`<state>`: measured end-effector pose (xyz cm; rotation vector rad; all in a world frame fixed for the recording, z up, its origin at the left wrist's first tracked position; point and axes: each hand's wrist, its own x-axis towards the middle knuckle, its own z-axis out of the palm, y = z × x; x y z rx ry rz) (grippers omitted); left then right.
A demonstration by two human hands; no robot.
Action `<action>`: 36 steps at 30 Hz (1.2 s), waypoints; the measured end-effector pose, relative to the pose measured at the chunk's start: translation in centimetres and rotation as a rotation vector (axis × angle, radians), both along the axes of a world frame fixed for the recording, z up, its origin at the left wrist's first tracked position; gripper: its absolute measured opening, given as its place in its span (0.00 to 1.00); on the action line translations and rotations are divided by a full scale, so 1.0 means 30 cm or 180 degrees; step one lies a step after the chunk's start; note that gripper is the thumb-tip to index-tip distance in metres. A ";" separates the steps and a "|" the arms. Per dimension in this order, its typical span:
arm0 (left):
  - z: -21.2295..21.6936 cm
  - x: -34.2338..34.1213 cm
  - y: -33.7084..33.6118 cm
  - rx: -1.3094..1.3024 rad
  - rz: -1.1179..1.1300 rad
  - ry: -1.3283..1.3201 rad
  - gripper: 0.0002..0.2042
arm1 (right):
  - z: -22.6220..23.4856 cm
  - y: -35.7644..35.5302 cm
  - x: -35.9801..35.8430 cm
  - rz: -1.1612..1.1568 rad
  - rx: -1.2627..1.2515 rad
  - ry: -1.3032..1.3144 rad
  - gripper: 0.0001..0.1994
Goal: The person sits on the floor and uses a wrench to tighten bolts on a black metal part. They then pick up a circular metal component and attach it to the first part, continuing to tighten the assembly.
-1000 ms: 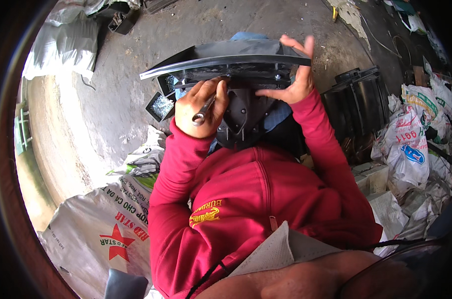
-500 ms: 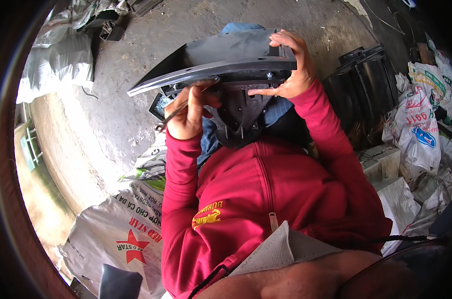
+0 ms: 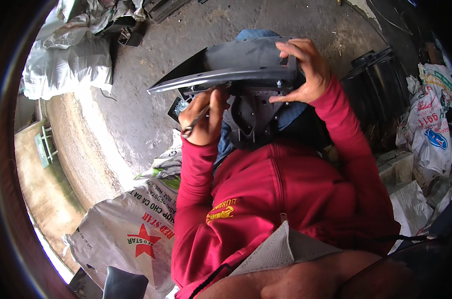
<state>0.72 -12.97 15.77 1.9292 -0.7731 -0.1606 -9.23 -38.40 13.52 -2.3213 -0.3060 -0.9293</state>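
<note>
A black moulded plastic part (image 3: pixel 231 62) with a curved, pointed left end lies across my lap, its rim toward me. My right hand (image 3: pixel 310 74) grips its right end, fingers over the top and thumb stretched along the underside. Closed around a slim metal spanner (image 3: pixel 187 132), my left hand (image 3: pixel 202 119) works under the rim, left of middle. The spanner's ring end sticks out beside the wrist; its other end is hidden by fingers and rim. A shiny bolt (image 3: pixel 279 83) shows below the rim near my right thumb. A black V-shaped bracket (image 3: pixel 248 117) sits beneath the part.
Left of the part, a small dark tray (image 3: pixel 178 107) holds shiny hardware. Stacked black parts (image 3: pixel 378 89) stand on the right, beside white printed sacks (image 3: pixel 430 119). A large white sack (image 3: pixel 121 229) lies at my left, and clear plastic wrapping (image 3: pixel 69 67) at the far left.
The whole view has shifted, so everything sits further right and slightly lower. The spanner's outer end has swung closer to my left wrist. My right hand keeps its hold on the part.
</note>
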 end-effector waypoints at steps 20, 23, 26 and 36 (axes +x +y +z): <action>-0.087 0.061 0.040 -0.0576 -0.0451 0.1570 0.24 | -0.061 -0.008 -0.005 0.0040 0.0079 -0.0188 0.48; -0.110 0.076 0.051 -0.0637 -0.0441 0.1760 0.24 | -0.057 -0.009 -0.005 0.0055 0.0041 -0.0158 0.49; -0.132 0.096 0.065 -0.0820 -0.0564 0.1952 0.24 | -0.039 -0.004 -0.006 0.0055 -0.0022 -0.0088 0.49; -0.027 0.005 0.056 -0.0274 -0.0328 0.0097 0.07 | -0.014 0.013 -0.028 -0.0028 -0.0076 -0.0058 0.52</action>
